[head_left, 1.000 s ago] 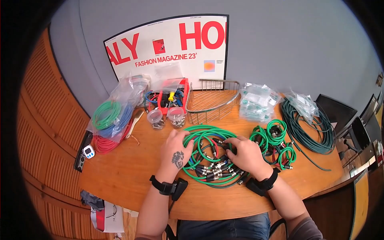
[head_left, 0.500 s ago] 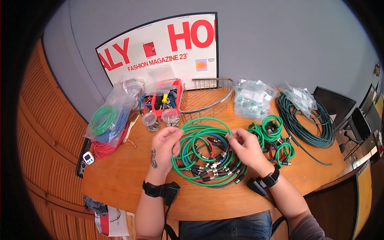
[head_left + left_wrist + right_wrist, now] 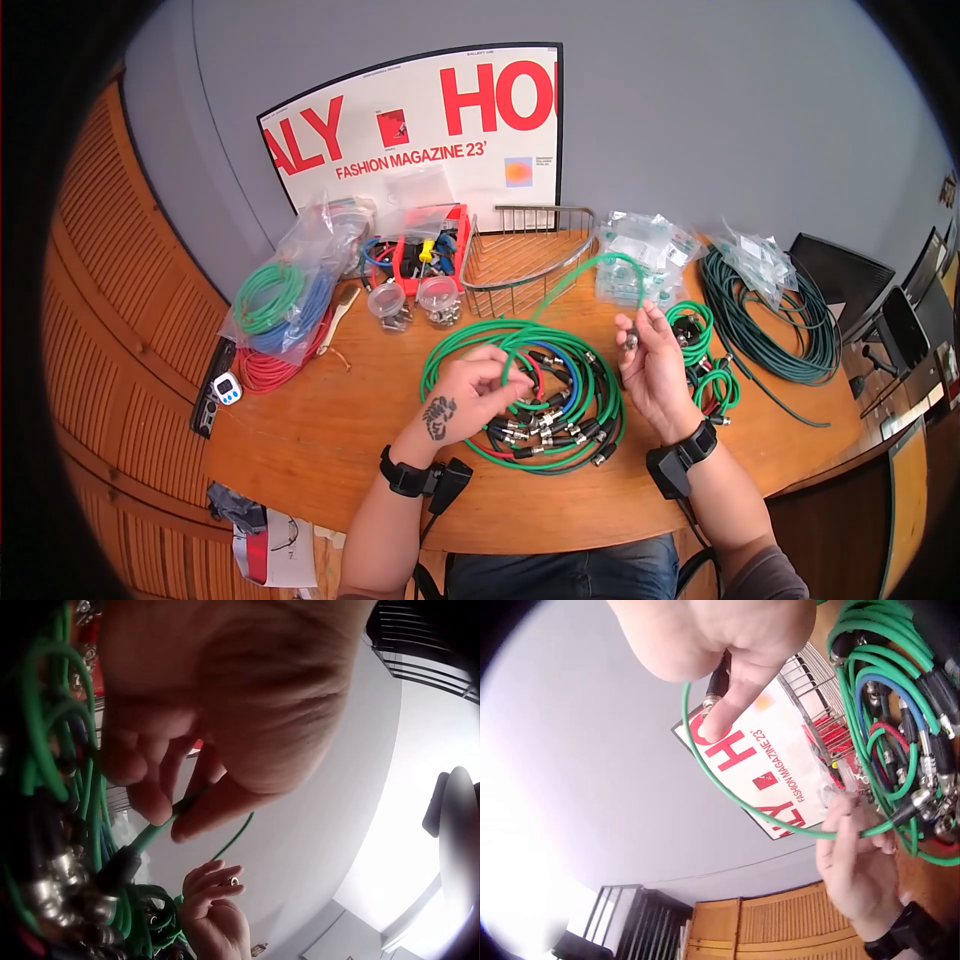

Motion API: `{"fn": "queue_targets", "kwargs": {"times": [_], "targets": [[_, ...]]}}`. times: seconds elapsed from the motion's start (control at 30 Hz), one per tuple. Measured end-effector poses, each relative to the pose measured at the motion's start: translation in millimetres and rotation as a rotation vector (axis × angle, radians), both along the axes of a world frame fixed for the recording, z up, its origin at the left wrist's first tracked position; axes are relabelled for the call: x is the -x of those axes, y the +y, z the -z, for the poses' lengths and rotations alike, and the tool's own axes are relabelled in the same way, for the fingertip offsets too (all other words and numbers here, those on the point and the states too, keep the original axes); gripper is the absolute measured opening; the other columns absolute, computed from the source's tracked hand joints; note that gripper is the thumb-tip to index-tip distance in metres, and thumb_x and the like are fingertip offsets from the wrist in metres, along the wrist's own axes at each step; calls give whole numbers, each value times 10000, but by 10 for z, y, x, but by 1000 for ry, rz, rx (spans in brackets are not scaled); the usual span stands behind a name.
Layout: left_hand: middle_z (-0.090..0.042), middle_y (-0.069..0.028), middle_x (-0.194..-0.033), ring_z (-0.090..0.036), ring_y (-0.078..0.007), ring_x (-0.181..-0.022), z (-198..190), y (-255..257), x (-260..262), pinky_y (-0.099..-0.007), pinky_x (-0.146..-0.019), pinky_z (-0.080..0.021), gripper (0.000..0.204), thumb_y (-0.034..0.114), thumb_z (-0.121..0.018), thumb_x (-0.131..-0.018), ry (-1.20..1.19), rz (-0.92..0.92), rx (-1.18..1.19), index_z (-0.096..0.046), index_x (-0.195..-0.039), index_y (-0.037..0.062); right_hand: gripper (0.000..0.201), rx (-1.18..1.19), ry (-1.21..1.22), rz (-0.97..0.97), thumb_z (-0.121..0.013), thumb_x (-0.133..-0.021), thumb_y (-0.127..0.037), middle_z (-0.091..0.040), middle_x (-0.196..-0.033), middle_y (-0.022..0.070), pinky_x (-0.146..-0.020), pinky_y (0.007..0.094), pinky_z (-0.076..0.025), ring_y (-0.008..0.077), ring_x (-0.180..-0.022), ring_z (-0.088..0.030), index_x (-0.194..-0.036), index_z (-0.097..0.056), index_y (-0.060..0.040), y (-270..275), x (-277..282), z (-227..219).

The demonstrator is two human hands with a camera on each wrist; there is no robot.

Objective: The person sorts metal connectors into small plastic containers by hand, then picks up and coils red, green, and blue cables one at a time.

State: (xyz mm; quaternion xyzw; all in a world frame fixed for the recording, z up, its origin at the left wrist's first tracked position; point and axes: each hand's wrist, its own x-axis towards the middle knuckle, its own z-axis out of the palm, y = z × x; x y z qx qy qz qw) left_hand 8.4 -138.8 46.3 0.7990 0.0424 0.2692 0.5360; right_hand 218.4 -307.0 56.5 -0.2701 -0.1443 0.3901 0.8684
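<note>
My left hand (image 3: 475,390) pinches a green cable (image 3: 600,258) between thumb and fingers, close behind a black boot with a metal connector (image 3: 120,870), over the pile. Raised to the right, my right hand (image 3: 655,370) grips the cable's other end, where a black boot (image 3: 718,679) and metal tip show among the fingers. Between the hands the cable arches up in a loose bow. Below lies a round pile of coiled cables (image 3: 490,328), mostly green with some blue and red, its middle full of black-booted metal connectors.
Smaller green coils (image 3: 712,315) lie right of the pile, with a big dark green coil (image 3: 820,340) beyond. Behind stand a wire basket (image 3: 545,270), a red bin (image 3: 462,245) and clear cups (image 3: 438,300). Clear bags (image 3: 650,250) sit at the back; bagged cables (image 3: 270,290) lie left.
Both hands lifted one green cable from the pile. The right hand then moved right and up with one end, while the left came back over the pile toward the other end.
</note>
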Motion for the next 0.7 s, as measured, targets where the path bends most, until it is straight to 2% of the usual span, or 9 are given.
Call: {"fn": "queue_targets", "kwargs": {"times": [0.07,0.13,0.2,0.27,0.37,0.43,0.53,0.67,0.7], "targets": [[-617,29,-726,-503,-42,-578,-86,30,38,-205,-537,-390,171,131,-705,-908,38,-97,-49,-716,-1051,37,165,110,-108,23,-472,-1044,-177,-656,-1047,136,-570,226,-569,182,-772,-681,-1204,-443,-146,-11,165,-103],[-621,21,-732,-533,-43,-603,-229,-13,65,-207,-542,-405,190,145,-694,-921,74,-189,-97,-713,-1071,29,189,61,-191,-133,-475,-1044,-191,-667,-1067,143,-579,238,-578,192,-790,-699,-1229,-440,-170,22,169,2],[-665,-104,-949,-619,-86,-613,-378,-102,101,-230,-503,-440,227,157,-619,-975,170,-193,267,-681,-1071,-38,182,114,-193,-239,-455,-1053,-230,-667,-1059,141,-600,244,-583,203,-811,-704,-1216,-458,-149,17,263,-15],[-679,-151,-1014,-671,-127,-745,-339,-89,75,-249,-609,-504,224,108,-592,-974,178,-182,272,-661,-1137,-30,217,40,-208,-342,-446,-1054,-208,-643,-1163,171,-704,280,-597,246,-926,-702,-1249,-470,-116,-5,279,-19],[-692,-193,-1062,-689,-211,-930,-212,-114,-10,-305,-773,-540,301,164,-532,-999,-108,-45,300,-625,-1200,-39,321,-5,-162,-550,-456,-1019,-99,-486,-1427,223,-889,342,-562,318,-1167,-622,-1337,-445,-55,-34,327,-96],[-688,-213,-1108,-660,-281,-1066,-169,-108,-28,-363,-899,-524,425,264,-457,-1019,-224,107,486,-588,-1233,-80,311,34,-229,-527,-460,-1025,-116,-487,-1429,220,-873,335,-565,316,-1162,-627,-1329,-455,-49,-7,380,-75],[-681,-215,-1124,-669,-295,-1045,-194,-156,-9,-384,-886,-533,570,387,-399,-1026,-186,13,551,-574,-1233,-114,305,87,-347,-496,-480,-1038,-168,-530,-1401,194,-841,305,-566,279,-1159,-635,-1313,-480,-37,22,403,-6],[-681,-220,-1121,-678,-275,-1030,-125,-108,-41,-360,-860,-543,475,302,-454,-1026,-159,-88,599,-572,-1259,-95,322,268,-626,-388,-503,-1037,-199,-631,-1270,130,-838,266,-542,199,-1087,-659,-1310,-526,-30,28,406,80],[-684,-216,-1105,-686,-257,-999,-117,-114,-45,-334,-839,-547,386,216,-499,-1010,-126,-144,478,-581,-1234,-88,319,302,-710,-366,-512,-1035,-202,-658,-1224,107,-835,256,-534,171,-1060,-663,-1299,-560,-29,29,409,92]]}}
